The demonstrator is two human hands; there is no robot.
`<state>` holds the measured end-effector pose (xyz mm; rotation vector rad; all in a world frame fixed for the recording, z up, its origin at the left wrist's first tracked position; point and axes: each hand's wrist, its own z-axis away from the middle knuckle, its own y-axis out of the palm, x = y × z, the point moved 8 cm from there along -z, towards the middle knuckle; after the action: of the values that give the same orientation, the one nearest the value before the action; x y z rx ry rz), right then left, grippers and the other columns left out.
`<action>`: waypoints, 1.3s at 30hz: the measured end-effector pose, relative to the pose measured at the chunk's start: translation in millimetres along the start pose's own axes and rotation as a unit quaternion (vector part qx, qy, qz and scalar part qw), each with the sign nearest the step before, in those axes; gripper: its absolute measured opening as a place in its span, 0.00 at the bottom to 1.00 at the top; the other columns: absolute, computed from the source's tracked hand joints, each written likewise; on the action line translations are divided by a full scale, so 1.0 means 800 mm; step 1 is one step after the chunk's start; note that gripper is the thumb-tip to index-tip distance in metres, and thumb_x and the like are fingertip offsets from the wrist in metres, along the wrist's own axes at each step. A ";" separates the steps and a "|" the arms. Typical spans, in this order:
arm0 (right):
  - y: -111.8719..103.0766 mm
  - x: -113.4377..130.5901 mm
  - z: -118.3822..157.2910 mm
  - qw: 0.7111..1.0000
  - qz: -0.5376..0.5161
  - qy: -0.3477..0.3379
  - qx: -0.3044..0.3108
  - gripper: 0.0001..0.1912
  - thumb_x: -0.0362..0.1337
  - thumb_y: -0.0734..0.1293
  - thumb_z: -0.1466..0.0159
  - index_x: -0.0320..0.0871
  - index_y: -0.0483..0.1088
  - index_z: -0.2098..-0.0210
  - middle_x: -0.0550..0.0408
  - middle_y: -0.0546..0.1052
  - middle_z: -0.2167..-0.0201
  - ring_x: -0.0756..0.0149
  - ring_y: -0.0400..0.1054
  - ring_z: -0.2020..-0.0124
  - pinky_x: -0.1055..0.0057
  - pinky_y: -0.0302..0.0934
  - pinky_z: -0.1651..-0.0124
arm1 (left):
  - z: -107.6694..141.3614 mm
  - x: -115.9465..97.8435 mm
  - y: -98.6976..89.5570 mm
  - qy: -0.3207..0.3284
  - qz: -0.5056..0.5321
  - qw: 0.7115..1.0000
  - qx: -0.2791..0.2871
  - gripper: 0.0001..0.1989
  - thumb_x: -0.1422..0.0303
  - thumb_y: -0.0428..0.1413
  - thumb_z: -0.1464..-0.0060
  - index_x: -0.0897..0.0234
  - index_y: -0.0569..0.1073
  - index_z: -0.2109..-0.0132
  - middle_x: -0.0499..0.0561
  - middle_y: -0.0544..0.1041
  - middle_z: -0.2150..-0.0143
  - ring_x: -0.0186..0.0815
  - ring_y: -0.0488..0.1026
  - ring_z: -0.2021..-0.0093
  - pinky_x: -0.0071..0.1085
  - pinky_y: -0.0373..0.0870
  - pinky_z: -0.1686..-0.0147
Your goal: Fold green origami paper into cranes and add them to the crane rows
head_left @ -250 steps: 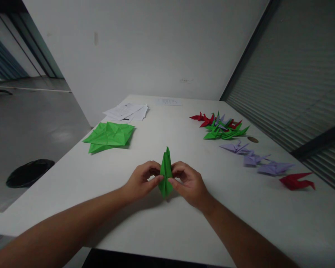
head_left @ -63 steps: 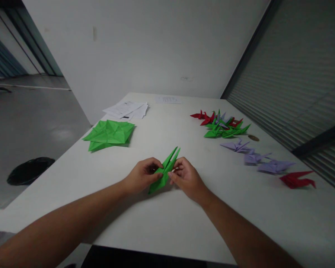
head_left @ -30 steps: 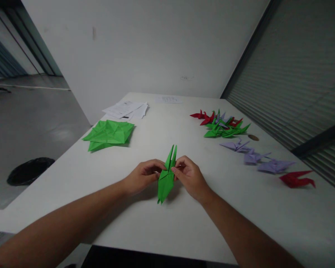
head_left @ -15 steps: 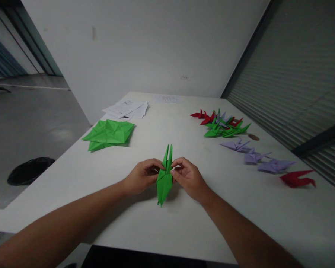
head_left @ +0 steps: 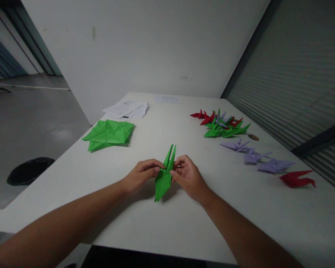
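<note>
A green partly folded origami crane is held between my two hands, over the near middle of the white table. Its two narrow points stick up side by side, away from me, and its wider body tapers down toward me. My left hand pinches it at the left edge, near the base of the narrow points. On the opposite edge my right hand grips it between thumb and curled fingers. Parts of the right fingers are hidden behind the paper.
Creased green paper sheets lie stacked at the left, with printed papers behind them. A pile of red, green and purple cranes lies back right; several purple cranes and a red crane trail nearer. A bin stands beyond the left edge.
The green crane has tilted, its narrow points swinging right and its lower end left and slightly up. Both hands keep their hold, the left fingers a little straighter.
</note>
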<state>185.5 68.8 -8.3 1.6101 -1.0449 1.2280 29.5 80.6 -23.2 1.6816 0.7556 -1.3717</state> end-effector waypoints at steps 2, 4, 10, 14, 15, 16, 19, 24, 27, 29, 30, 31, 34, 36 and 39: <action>0.000 0.000 0.000 1.000 -0.002 0.002 -0.002 0.18 0.43 0.75 0.38 0.48 0.61 0.60 0.61 0.70 0.65 0.73 0.69 0.72 0.73 0.70 0.70 | 0.000 0.001 0.001 -0.006 0.009 1.000 -0.001 0.11 0.62 0.62 0.39 0.66 0.81 0.55 0.52 0.78 0.64 0.34 0.73 0.63 0.32 0.69 0.59; 0.000 -0.001 -0.001 1.000 -0.002 0.002 -0.001 0.18 0.43 0.75 0.38 0.48 0.61 0.60 0.61 0.70 0.65 0.73 0.69 0.72 0.73 0.70 0.70 | 0.000 0.000 0.002 -0.007 0.014 1.000 -0.003 0.11 0.63 0.63 0.40 0.66 0.81 0.55 0.52 0.79 0.63 0.35 0.74 0.63 0.32 0.69 0.58; 0.000 -0.002 0.000 1.000 0.002 -0.002 0.001 0.18 0.42 0.75 0.38 0.49 0.61 0.59 0.60 0.70 0.65 0.72 0.69 0.71 0.72 0.70 0.70 | -0.001 -0.010 0.012 0.007 0.018 1.000 0.022 0.10 0.66 0.66 0.43 0.65 0.79 0.55 0.53 0.82 0.58 0.36 0.78 0.59 0.34 0.72 0.55; 0.000 -0.001 0.000 1.000 0.002 0.000 -0.001 0.18 0.43 0.75 0.38 0.49 0.61 0.59 0.61 0.69 0.66 0.72 0.69 0.72 0.72 0.70 0.70 | -0.003 -0.009 0.014 0.012 0.014 0.999 0.029 0.11 0.67 0.67 0.44 0.66 0.78 0.56 0.53 0.82 0.59 0.35 0.78 0.60 0.33 0.73 0.56; 0.001 -0.002 0.000 1.000 0.002 0.002 -0.002 0.19 0.42 0.75 0.38 0.48 0.61 0.59 0.61 0.69 0.66 0.72 0.69 0.72 0.72 0.70 0.70 | -0.003 -0.008 0.014 0.013 0.014 0.999 0.030 0.11 0.67 0.67 0.43 0.66 0.78 0.56 0.53 0.82 0.59 0.35 0.78 0.60 0.34 0.73 0.56; 0.001 -0.002 0.000 1.000 0.002 0.004 -0.002 0.19 0.42 0.75 0.39 0.48 0.61 0.59 0.61 0.70 0.66 0.72 0.69 0.72 0.72 0.70 0.70 | -0.003 -0.007 0.014 0.016 0.015 0.999 0.031 0.12 0.67 0.67 0.44 0.66 0.77 0.55 0.53 0.82 0.60 0.35 0.78 0.60 0.34 0.73 0.56; 0.003 -0.001 -0.001 1.000 -0.005 0.007 -0.001 0.20 0.42 0.76 0.39 0.48 0.61 0.60 0.61 0.71 0.66 0.73 0.69 0.73 0.72 0.70 0.70 | -0.004 -0.007 0.013 0.033 0.021 0.999 0.022 0.15 0.67 0.68 0.46 0.65 0.74 0.55 0.51 0.80 0.61 0.35 0.78 0.61 0.32 0.73 0.59; 0.006 -0.001 -0.001 1.000 -0.001 0.011 0.001 0.19 0.43 0.76 0.39 0.48 0.61 0.60 0.61 0.72 0.66 0.73 0.70 0.74 0.72 0.70 0.70 | -0.005 -0.009 0.007 0.036 0.025 0.999 -0.020 0.20 0.69 0.71 0.51 0.63 0.71 0.55 0.49 0.78 0.62 0.32 0.76 0.63 0.29 0.72 0.61; 0.007 -0.003 -0.001 1.000 0.007 0.013 0.008 0.19 0.45 0.76 0.38 0.47 0.62 0.60 0.60 0.72 0.66 0.72 0.71 0.74 0.71 0.71 0.70 | -0.005 -0.009 0.006 0.020 -0.005 1.000 -0.024 0.18 0.66 0.71 0.50 0.66 0.72 0.59 0.48 0.77 0.65 0.31 0.75 0.66 0.29 0.70 0.64; 0.007 -0.006 -0.001 1.000 0.007 0.014 0.013 0.19 0.45 0.76 0.38 0.47 0.63 0.59 0.60 0.73 0.66 0.72 0.71 0.73 0.71 0.71 0.70 | -0.005 -0.008 0.006 0.014 -0.025 0.999 -0.020 0.17 0.65 0.71 0.50 0.67 0.73 0.61 0.48 0.77 0.66 0.31 0.74 0.67 0.29 0.69 0.65; 0.007 -0.007 -0.001 1.000 0.006 0.015 0.013 0.19 0.45 0.76 0.38 0.47 0.63 0.59 0.60 0.73 0.66 0.72 0.71 0.73 0.71 0.71 0.70 | -0.005 -0.008 0.006 0.012 -0.031 0.999 -0.021 0.16 0.64 0.71 0.50 0.67 0.73 0.61 0.49 0.77 0.67 0.32 0.74 0.67 0.29 0.69 0.65; 0.007 -0.008 -0.002 1.000 0.004 0.016 0.012 0.19 0.45 0.76 0.39 0.47 0.63 0.59 0.59 0.73 0.66 0.72 0.71 0.73 0.71 0.71 0.71 | -0.005 -0.008 0.005 0.010 -0.036 0.999 -0.023 0.16 0.63 0.71 0.50 0.67 0.74 0.61 0.49 0.77 0.67 0.32 0.74 0.67 0.29 0.68 0.65; 0.008 -0.009 -0.002 1.000 -0.004 0.020 0.012 0.19 0.43 0.77 0.39 0.47 0.64 0.58 0.60 0.74 0.66 0.72 0.71 0.73 0.72 0.72 0.70 | -0.005 -0.006 0.004 0.002 -0.037 0.999 -0.032 0.16 0.62 0.70 0.49 0.67 0.75 0.62 0.48 0.77 0.68 0.32 0.73 0.68 0.29 0.68 0.64; 0.010 -0.008 -0.002 1.000 -0.011 0.022 0.013 0.19 0.43 0.77 0.40 0.47 0.65 0.58 0.59 0.74 0.66 0.72 0.72 0.73 0.72 0.73 0.70 | -0.005 -0.006 0.004 -0.002 -0.034 0.999 -0.035 0.16 0.62 0.70 0.50 0.67 0.75 0.62 0.48 0.77 0.68 0.32 0.73 0.68 0.29 0.68 0.65; 0.010 -0.007 -0.002 1.000 -0.009 0.026 0.014 0.19 0.42 0.77 0.40 0.46 0.66 0.58 0.59 0.74 0.65 0.71 0.72 0.72 0.72 0.73 0.69 | -0.005 -0.006 0.004 -0.005 -0.034 0.999 -0.035 0.16 0.62 0.70 0.50 0.68 0.75 0.62 0.49 0.78 0.68 0.32 0.73 0.68 0.30 0.68 0.64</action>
<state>176.3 68.4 -12.2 1.5973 -0.9838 1.2709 33.0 82.4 -17.3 1.6065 0.8531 -1.3821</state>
